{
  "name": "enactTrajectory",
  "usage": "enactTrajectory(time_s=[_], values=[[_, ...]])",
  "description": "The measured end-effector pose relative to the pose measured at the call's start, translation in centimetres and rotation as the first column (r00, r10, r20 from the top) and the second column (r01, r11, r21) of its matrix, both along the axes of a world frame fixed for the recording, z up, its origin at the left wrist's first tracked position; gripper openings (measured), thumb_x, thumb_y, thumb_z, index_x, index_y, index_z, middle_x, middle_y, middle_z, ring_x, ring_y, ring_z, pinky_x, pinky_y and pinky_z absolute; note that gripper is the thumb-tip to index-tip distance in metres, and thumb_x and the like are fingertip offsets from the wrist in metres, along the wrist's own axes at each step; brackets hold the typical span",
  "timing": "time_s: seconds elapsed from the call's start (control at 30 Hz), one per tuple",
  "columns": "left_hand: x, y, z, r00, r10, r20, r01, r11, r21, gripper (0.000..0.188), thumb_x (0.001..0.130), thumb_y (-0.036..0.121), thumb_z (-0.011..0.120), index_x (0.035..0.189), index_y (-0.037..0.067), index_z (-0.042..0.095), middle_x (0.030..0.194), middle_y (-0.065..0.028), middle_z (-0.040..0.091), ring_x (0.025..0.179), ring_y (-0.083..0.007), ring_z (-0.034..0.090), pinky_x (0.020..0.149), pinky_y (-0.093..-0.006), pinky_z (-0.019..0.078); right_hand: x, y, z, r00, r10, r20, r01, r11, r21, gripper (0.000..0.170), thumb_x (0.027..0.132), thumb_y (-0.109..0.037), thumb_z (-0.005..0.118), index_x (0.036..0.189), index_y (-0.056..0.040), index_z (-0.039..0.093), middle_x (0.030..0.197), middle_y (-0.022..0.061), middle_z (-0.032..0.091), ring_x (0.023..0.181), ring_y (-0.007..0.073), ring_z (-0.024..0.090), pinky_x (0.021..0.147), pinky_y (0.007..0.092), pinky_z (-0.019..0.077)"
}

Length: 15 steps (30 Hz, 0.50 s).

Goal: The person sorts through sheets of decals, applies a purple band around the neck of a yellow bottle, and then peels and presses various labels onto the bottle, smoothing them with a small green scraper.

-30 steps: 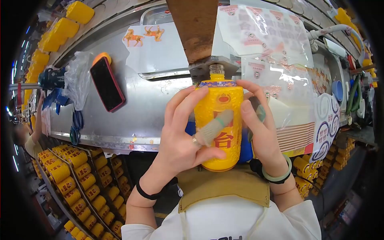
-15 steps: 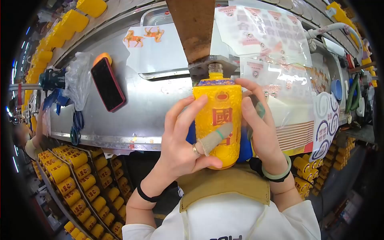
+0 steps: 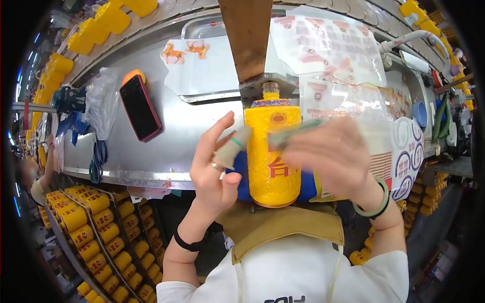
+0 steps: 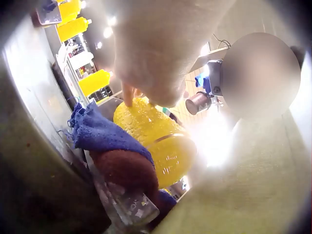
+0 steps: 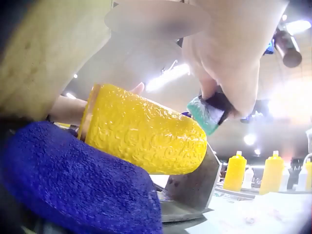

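A yellow embossed bottle (image 3: 273,151) with red characters lies on a blue cloth-covered rest (image 5: 83,180), its clear neck pointing at a metal bracket (image 5: 192,187). My left hand (image 3: 212,166) is at its left side with fingers spread. A beige finger cot (image 3: 232,151) covers one finger, its tip right at the bottle's edge. Blurred, my right hand (image 3: 333,156) crosses over the bottle's right half, hiding some of the characters. It pinches a small, flat teal-green piece with a dark part (image 5: 207,114), held close above the bottle; its exact kind I cannot tell.
A phone (image 3: 140,108) and a clear plastic bag (image 3: 101,101) lie at left. Printed decal sheets (image 3: 333,50) cover the right side. A brown post (image 3: 247,40) rises beyond the bottle. Racks of yellow bottles (image 3: 93,232) stand below left, and a blue cup (image 3: 419,113) sits far right.
My right hand has come from the bottle's right side to over its front, bringing the teal-green piece across. The left hand has drawn back leftward, its fingers off the bottle's face.
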<state>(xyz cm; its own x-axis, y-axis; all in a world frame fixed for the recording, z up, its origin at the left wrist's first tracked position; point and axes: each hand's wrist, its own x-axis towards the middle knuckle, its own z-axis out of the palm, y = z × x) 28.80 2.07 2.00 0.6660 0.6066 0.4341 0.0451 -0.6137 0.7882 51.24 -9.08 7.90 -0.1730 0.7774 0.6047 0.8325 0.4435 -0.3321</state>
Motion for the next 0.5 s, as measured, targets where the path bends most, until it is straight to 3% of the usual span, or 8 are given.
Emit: enactTrajectory(time_s=[0.07, 0.17, 0.2, 0.27, 0.3, 0.37, 0.43, 0.5], values=[[-0.1, -0.3, -0.1, 0.989, 0.119, 0.091, -0.104, 0.982, -0.157, 0.084, 0.103, 0.065, 0.04, 0.137, -0.01, 0.057, 0.146, -0.0281, 0.05, 0.135, -0.0378, 0.054, 0.102, -0.0465, 0.0537, -1.7, -0.5, 1.4, 0.972, 0.234, -0.007, -0.233, 0.968, -0.092, 0.033, 0.075, -0.011, 0.071, 0.108, -0.0089, 0.072, 0.1, 0.0049, 0.07, 0.086, 0.0229, 0.065, 0.073, 0.0326, 0.0516], [0.4, -0.6, 0.3, 0.984, 0.162, 0.081, -0.138, 0.961, -0.239, 0.092, 0.101, 0.072, 0.03, 0.145, -0.007, 0.049, 0.147, -0.0241, 0.052, 0.135, -0.0347, 0.053, 0.105, -0.0492, 0.0503, -3.0, 0.8, 2.1, 0.987, 0.089, 0.133, -0.054, 0.967, -0.247, 0.038, 0.075, -0.012, 0.07, 0.113, -0.0087, 0.068, 0.097, 0.0045, 0.066, 0.088, 0.0223, 0.064, 0.068, 0.0338, 0.0516], [0.4, -0.7, 0.5, 0.979, 0.198, 0.055, -0.177, 0.947, -0.269, 0.097, 0.099, 0.078, 0.026, 0.146, -0.005, 0.048, 0.146, -0.022, 0.053, 0.134, -0.0336, 0.054, 0.106, -0.051, 0.0488, -2.4, 2.4, 1.2, 0.966, -0.061, 0.252, 0.092, 0.989, -0.115, 0.039, 0.076, -0.013, 0.069, 0.115, -0.0093, 0.066, 0.093, 0.0043, 0.062, 0.089, 0.0209, 0.062, 0.067, 0.0348, 0.0502], [0.1, -1.0, 0.4, 0.979, 0.197, 0.057, -0.175, 0.949, -0.263, 0.1, 0.097, 0.081, 0.021, 0.145, -0.003, 0.049, 0.146, -0.0201, 0.054, 0.133, -0.0319, 0.054, 0.105, -0.05, 0.0494, 0.2, 5.6, 1.4, 0.973, -0.175, 0.154, 0.174, 0.985, 0.02, 0.03, 0.077, -0.013, 0.073, 0.107, -0.0096, 0.073, 0.09, 0.0042, 0.065, 0.084, 0.021, 0.061, 0.071, 0.0348, 0.0456], [-0.1, -1.1, 0.6, 0.974, 0.22, 0.048, -0.199, 0.941, -0.274, 0.1, 0.097, 0.081, 0.02, 0.145, -0.002, 0.049, 0.146, -0.0195, 0.054, 0.133, -0.0315, 0.054, 0.105, -0.0495, 0.0495, 0.9, 5.9, 1.5, 0.972, -0.177, 0.154, 0.175, 0.984, 0.024, 0.03, 0.077, -0.013, 0.073, 0.107, -0.0096, 0.073, 0.09, 0.0042, 0.065, 0.084, 0.021, 0.061, 0.071, 0.0348, 0.0456], [-0.4, -1.4, 0.8, 0.969, 0.241, 0.045, -0.219, 0.934, -0.282, 0.101, 0.097, 0.082, 0.019, 0.145, -0.001, 0.049, 0.146, -0.019, 0.055, 0.133, -0.031, 0.055, 0.105, -0.0491, 0.0496, 2.1, 5.8, 1.4, 0.933, -0.18, 0.313, 0.086, 0.952, 0.292, 0.028, 0.074, -0.017, 0.069, 0.102, -0.0127, 0.069, 0.095, -0.0001, 0.063, 0.085, 0.0202, 0.06, 0.071, 0.0342, 0.0475], [-0.9, -1.5, 0.7, 0.963, 0.269, 0.033, -0.246, 0.92, -0.304, 0.099, 0.098, 0.08, 0.019, 0.145, 0.0, 0.05, 0.144, -0.0187, 0.056, 0.132, -0.0309, 0.055, 0.104, -0.0483, 0.0503, -0.4, 3.0, -0.3, 0.976, 0.004, 0.217, -0.05, 0.977, 0.207, 0.027, 0.069, -0.021, 0.072, 0.095, -0.0147, 0.068, 0.099, -0.0006, 0.065, 0.086, 0.0179, 0.061, 0.075, 0.0343, 0.049], [-0.9, -1.7, 0.7, 0.96, 0.276, 0.041, -0.25, 0.916, -0.314, 0.095, 0.099, 0.078, 0.02, 0.144, 0.001, 0.052, 0.142, -0.0188, 0.057, 0.131, -0.0311, 0.056, 0.103, -0.0473, 0.051, -3.5, -0.7, -1.1, 0.968, 0.181, 0.174, -0.215, 0.955, 0.205, 0.018, 0.077, -0.016, 0.07, 0.094, -0.0132, 0.066, 0.094, -0.0009, 0.062, 0.084, 0.0166, 0.06, 0.074, 0.0333, 0.0529]])
